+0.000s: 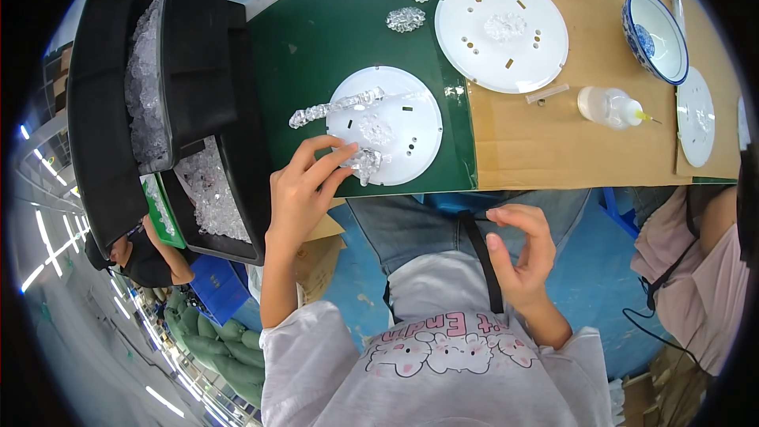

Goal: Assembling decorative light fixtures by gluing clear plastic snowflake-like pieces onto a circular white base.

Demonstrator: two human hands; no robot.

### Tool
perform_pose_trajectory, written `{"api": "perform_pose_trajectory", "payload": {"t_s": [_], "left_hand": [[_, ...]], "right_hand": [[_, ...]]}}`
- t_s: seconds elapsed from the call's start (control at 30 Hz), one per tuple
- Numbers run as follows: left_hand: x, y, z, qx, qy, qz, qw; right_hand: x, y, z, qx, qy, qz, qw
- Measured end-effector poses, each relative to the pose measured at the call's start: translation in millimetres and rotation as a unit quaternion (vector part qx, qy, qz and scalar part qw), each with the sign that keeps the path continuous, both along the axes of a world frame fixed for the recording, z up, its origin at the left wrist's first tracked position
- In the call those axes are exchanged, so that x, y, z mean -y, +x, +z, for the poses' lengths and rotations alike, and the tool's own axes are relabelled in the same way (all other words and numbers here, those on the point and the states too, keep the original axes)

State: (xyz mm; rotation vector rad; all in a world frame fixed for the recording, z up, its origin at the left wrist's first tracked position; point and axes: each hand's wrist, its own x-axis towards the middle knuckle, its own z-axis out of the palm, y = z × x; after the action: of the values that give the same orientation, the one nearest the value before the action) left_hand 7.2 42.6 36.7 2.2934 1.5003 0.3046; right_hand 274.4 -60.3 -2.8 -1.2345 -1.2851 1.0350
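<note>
A round white plate with small holes and slots lies near the table's front edge. At its middle sits a clear faceted ornament. My left hand reaches over the plate's near left rim, its fingers pinched on a clear crystal-like piece. A long clear twisted piece lies across the plate's far left rim and sticks out past it. My right hand hangs over my lap in front of the table edge, thumb and fingers apart, with nothing in it.
Black bins heaped with clear pieces stand on the left. A larger white disc, a squeeze bottle and a blue-and-white bowl are on the cardboard at right. Loose clear ornaments lie at the back. Other people sit on both sides.
</note>
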Motion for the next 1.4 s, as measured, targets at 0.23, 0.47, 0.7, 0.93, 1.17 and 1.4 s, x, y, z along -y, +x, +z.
{"api": "perform_pose_trajectory", "payload": {"t_s": [0.23, 0.47, 0.7, 0.93, 1.17, 1.4], "left_hand": [[2, 5, 1, 0.052, -0.055, 0.082, 0.994], [1, 5, -4, 0.075, -0.028, 0.034, 0.996], [4, 3, -9, 0.052, 0.001, 0.023, 0.998], [9, 2, -16, 0.025, 0.065, 0.009, 0.998], [16, -2, -25, 0.030, 0.097, 0.012, 0.995], [39, -5, -18, 0.255, 0.062, 0.054, 0.963]], "right_hand": [[3, 3, 2, -0.014, -0.004, -0.001, 1.000], [4, 5, 2, -0.019, -0.005, 0.001, 1.000], [-4, -2, 8, 0.019, 0.004, 0.021, 1.000], [-58, -52, 20, 0.170, 0.127, 0.081, 0.974], [-78, -77, 6, 0.271, 0.185, 0.101, 0.939], [-70, -73, 22, 0.243, 0.098, 0.087, 0.961]]}}
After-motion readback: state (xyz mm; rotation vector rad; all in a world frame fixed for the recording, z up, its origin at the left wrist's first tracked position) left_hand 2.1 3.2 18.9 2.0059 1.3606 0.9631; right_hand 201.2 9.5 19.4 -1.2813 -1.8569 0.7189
